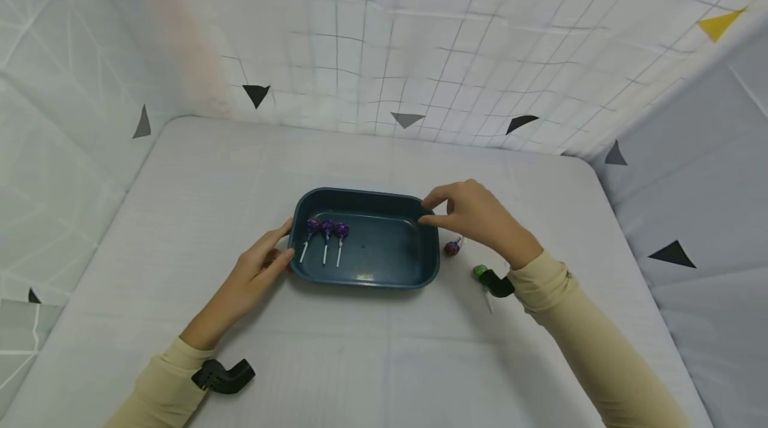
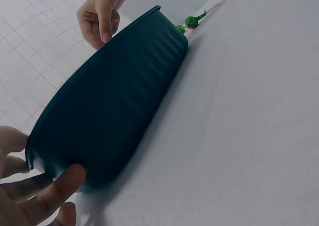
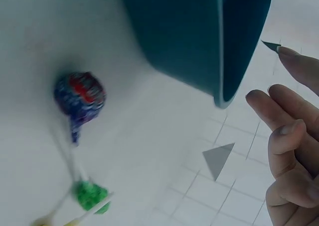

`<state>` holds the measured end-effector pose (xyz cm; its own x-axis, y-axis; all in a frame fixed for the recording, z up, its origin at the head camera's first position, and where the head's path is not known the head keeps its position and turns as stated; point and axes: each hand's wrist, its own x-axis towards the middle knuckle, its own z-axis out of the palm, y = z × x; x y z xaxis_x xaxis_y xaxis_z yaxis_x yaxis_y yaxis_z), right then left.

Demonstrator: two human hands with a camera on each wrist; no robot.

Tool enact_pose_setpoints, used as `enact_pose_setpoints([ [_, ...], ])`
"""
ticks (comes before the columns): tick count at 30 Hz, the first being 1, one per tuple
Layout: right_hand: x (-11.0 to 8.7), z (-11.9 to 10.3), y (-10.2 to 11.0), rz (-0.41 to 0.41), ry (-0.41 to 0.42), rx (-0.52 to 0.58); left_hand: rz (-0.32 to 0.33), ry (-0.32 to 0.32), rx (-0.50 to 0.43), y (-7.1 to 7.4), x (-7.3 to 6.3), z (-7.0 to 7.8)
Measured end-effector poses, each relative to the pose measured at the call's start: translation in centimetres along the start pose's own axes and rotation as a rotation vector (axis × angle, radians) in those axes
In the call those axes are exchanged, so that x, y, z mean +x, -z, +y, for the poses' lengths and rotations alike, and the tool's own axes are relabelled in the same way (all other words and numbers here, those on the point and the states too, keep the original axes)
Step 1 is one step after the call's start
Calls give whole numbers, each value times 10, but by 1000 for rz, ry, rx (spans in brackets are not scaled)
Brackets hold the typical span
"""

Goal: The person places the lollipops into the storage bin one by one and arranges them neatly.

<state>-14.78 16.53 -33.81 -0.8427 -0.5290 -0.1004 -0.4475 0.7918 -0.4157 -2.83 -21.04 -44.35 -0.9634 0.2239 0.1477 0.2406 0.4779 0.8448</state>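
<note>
1. Green lollipop: on worktop, right of tray toward wearer, partly blocked by black wrist device; a low sweep of that device could knock it.
2. Left hand: fingertips against tray's left end, not wrapped round it; uneven pushing could slide or twist the tray.
3. Purple-red lollipop: outside, just beside tray's right end; a rightward shove could roll it off.
4. Three purple lollipops: inside tray, left end, side by side; a jolt or tilt could scatter the row.
5. Right hand: released, thumb and finger parted at tray's far right corner, nothing held, rim contact unclear; bumping there could shift the tray.
</note>
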Motion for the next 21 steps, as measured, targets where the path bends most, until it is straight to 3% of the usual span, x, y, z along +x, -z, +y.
enact_pose_setpoints([
  [21, -35, 40, -13, -20, -80, 50, 4, 3, 2, 0, -1, -3],
])
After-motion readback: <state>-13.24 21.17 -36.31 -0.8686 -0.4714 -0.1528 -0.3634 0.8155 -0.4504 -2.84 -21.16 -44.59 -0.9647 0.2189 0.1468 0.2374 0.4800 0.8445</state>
